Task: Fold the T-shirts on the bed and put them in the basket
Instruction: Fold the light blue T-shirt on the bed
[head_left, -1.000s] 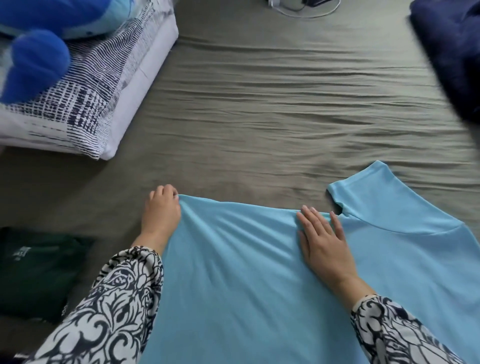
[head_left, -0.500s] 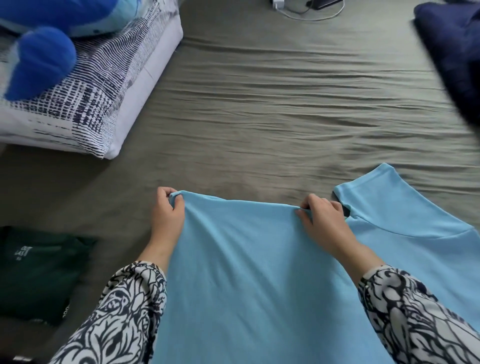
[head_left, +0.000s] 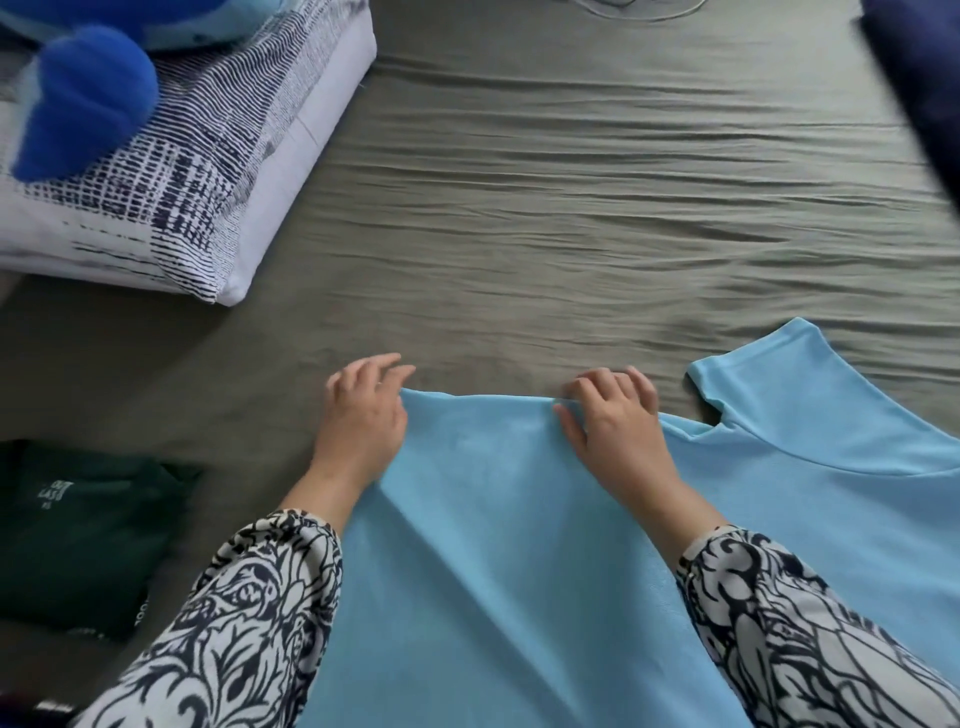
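A light blue T-shirt (head_left: 519, 545) lies spread on the grey-green bed sheet (head_left: 571, 208), one sleeve (head_left: 769, 379) pointing to the far right. My left hand (head_left: 363, 421) rests at the left corner of its far folded edge, fingers loosely spread past the cloth. My right hand (head_left: 613, 421) sits further right on the same edge, with curled fingers and thumb pinching the fabric. A slanting crease runs through the cloth below my left hand. A folded dark green T-shirt (head_left: 78, 530) lies at the left. No basket is in view.
A patterned white and navy pillow (head_left: 197, 182) with a blue plush toy (head_left: 78, 93) on it sits at the far left. Dark navy cloth (head_left: 924, 78) fills the far right corner. A white cable (head_left: 623, 8) lies at the top edge.
Both hands went from pressing flat to pinching the far edge, then carried it a little away from me. My left fingers have now loosened and spread.
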